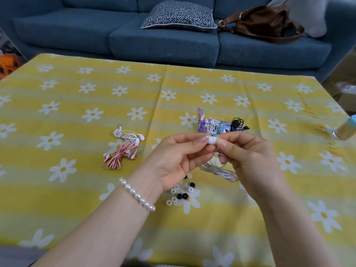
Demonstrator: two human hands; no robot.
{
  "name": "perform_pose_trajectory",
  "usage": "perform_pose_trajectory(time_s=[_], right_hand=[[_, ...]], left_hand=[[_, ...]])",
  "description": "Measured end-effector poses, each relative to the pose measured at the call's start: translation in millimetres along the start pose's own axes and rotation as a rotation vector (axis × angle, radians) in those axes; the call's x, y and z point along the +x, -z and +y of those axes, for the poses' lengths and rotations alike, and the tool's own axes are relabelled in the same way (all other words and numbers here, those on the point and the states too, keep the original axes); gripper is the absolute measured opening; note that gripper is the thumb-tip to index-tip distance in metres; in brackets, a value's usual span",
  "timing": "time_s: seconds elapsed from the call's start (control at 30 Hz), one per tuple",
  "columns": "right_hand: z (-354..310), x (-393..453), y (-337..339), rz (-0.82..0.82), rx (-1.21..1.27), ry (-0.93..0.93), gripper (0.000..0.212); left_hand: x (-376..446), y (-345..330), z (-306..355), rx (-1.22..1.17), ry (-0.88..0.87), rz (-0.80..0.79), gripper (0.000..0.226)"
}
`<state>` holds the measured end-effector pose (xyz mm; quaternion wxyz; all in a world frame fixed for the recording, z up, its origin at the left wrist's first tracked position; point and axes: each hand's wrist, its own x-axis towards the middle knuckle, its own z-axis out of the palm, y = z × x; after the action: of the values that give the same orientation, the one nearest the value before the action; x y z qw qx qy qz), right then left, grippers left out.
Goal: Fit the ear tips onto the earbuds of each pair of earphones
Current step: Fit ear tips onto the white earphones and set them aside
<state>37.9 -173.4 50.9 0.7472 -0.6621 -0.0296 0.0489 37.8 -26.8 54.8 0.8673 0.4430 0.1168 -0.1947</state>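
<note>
Above the middle of the desk (57,189), the left hand (173,157) and right hand (248,151) meet — fingers of both pinching a white earbud (211,140), its bundled cable (219,171) hanging beneath. Loose ear tips (181,193) lie under the left wrist. White and red earphones (123,147) sit left, a mixed pile (219,124) just beyond the hands — broad bare cloth reaches to every edge. A cup (344,130) stands at the right edge.

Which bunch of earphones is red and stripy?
The red and white striped earphones, lying left of the hands beside the white earphones. The heap of earphones behind the hands holds purple, blue, black and white ones.
</note>
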Motion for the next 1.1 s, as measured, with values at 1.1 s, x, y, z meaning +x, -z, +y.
perform_pose_trajectory(time_s=[1.1], right_hand=[[-2.3, 2.3, -0.3, 0.016, 0.298, -0.232, 0.012]], left_hand=[[5.7, 7.2, -5.0, 0.376, -0.187, -0.097, 0.025]])
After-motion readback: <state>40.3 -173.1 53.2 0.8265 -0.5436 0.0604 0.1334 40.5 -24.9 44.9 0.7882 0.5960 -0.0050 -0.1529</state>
